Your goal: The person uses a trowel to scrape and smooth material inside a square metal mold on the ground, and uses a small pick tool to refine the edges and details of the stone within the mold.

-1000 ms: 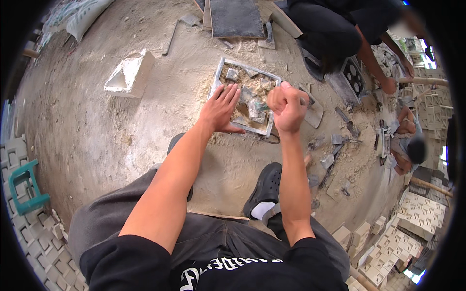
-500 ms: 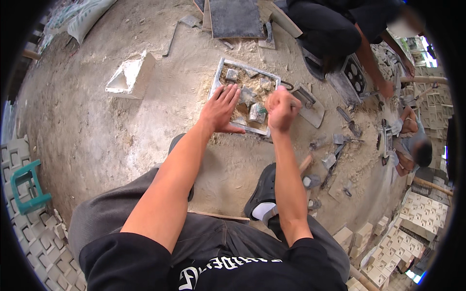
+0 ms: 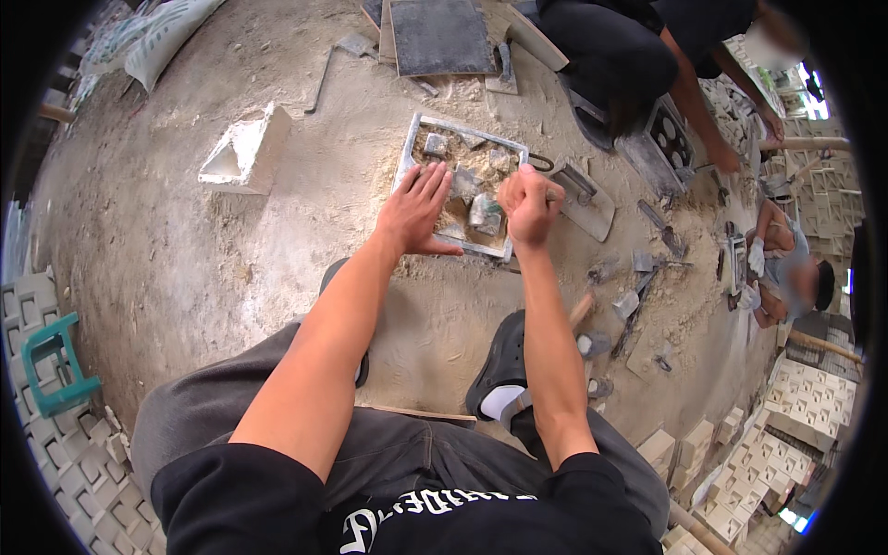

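Observation:
A square, light grey mold frame (image 3: 467,126) lies on the dusty ground in front of me. Packed inside it are sandy material and several grey blocks, among them a rounded one (image 3: 483,215) near its lower right. Fingers spread and flat, my left hand (image 3: 415,215) rests over the frame's left side, thumb along the near edge. My right hand (image 3: 530,208) is closed in a fist above the right side. A small greenish bit shows between the fist and the rounded block; what the fingers grip is mostly hidden.
A white triangular-hollowed block (image 3: 248,153) stands at left. Right of the frame lies a flat trowel (image 3: 583,205), with several hand tools (image 3: 661,227) beyond. A dark board (image 3: 442,39) is at the back. A co-worker (image 3: 606,65) crouches at upper right, another (image 3: 786,264) farther right.
My right fist has shifted slightly left and turned a little; my left hand keeps its place on the frame. At far right, the co-worker's posture has changed and a white-gloved hand shows.

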Demonstrator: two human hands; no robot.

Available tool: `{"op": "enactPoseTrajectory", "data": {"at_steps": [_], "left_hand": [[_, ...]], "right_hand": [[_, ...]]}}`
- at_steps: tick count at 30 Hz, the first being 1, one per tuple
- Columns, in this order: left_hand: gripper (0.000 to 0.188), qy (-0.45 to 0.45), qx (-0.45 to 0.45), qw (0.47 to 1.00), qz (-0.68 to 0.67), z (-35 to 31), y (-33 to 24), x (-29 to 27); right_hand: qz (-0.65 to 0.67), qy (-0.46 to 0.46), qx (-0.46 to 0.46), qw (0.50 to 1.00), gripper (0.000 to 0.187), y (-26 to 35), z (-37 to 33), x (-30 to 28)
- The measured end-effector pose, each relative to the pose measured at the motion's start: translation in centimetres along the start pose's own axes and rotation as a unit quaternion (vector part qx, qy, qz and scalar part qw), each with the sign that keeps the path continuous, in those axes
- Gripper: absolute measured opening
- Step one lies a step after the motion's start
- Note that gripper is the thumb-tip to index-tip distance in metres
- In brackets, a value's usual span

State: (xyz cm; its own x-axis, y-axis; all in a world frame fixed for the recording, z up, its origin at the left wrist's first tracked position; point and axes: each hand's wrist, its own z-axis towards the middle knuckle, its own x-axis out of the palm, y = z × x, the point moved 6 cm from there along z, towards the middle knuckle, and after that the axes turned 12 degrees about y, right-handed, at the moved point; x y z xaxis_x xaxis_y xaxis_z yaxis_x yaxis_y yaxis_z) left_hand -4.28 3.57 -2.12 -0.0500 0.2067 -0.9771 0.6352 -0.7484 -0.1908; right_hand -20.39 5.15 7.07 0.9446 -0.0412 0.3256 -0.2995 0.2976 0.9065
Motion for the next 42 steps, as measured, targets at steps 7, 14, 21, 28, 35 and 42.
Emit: {"op": "enactPoseTrajectory", "data": {"at_steps": [7, 14, 21, 28, 35, 42], "left_hand": [[0.131, 0.001, 0.0, 1.0, -0.009, 0.4, -0.4, -0.1], [0.131, -0.011, -0.001, 1.0, -0.002, 0.4, -0.3, -0.4], [0.131, -0.005, 0.003, 1.0, -0.009, 0.6, -0.6, -0.1], [0.131, -0.007, 0.0, 1.0, -0.008, 0.4, -0.3, -0.2], [0.13, -0.007, 0.0, 1.0, -0.016, 0.1, -0.1, 0.0], [0.13, -0.005, 0.001, 1.0, -0.006, -0.1, 0.2, 0.2]], "right_hand": [[0.045, -0.015, 0.03, 0.998, 0.046, -1.4, -0.4, -0.3], [0.003, -0.002, 0.012, 1.0, 0.047, -0.2, -0.8, 0.3], [-0.011, -0.012, -0.002, 1.0, 0.047, 0.3, -1.3, -0.3], [-0.052, 0.009, 0.0, 0.999, 0.048, 1.4, -1.3, 0.8], [-0.058, 0.053, 0.018, 0.997, 0.046, 2.5, 0.1, 2.6], [-0.181, 0.077, 0.079, 0.977, 0.043, 1.2, 0.5, 3.7]]}}
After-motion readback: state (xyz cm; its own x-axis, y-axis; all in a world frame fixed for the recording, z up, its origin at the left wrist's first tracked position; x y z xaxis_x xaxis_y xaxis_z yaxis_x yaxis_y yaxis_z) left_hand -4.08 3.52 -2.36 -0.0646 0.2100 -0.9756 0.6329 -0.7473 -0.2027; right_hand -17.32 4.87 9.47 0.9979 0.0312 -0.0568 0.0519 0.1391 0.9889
